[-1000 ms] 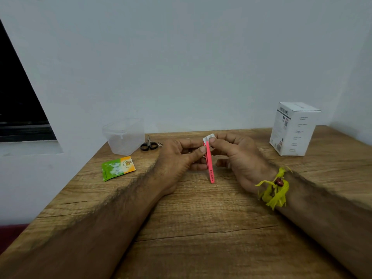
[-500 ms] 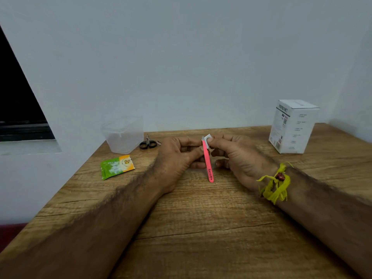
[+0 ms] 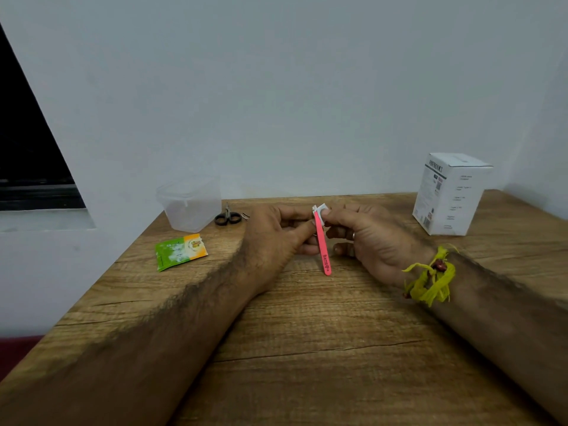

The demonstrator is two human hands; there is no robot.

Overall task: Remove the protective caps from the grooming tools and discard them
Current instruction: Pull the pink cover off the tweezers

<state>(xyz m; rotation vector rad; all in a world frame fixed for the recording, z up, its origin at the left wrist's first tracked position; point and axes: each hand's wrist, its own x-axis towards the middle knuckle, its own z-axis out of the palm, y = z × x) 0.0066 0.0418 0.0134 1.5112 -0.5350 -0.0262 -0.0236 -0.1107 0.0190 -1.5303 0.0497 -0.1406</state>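
- One slim, flat pink tweezers (image 3: pixel 322 241) is held upright over the middle of the wooden table (image 3: pixel 307 348), its lower end printed with dark lettering
- The shaft is pinched between thumb and forefinger of the left hand (image 3: pixel 273 238), the other fingers being curled behind it
- One small clear plastic cap (image 3: pixel 320 213) is seen at the top end of the tweezers, pinched by the thumb and forefinger of the right hand (image 3: pixel 365 238); whether it is on the tip or just off cannot be told
- A frayed yellow thread band (image 3: pixel 430 279) with a dark red bead is worn on the right wrist
- Compared with half a second ago, the hands and tweezers are found in nearly the same pose, the cap being gripped as before
- Also counted on the grained table: one translucent plastic tub (image 3: pixel 190 201), one pair of small black-handled scissors (image 3: pixel 228 217), one green and orange sachet (image 3: pixel 179 251), one white printed carton (image 3: pixel 450 195)
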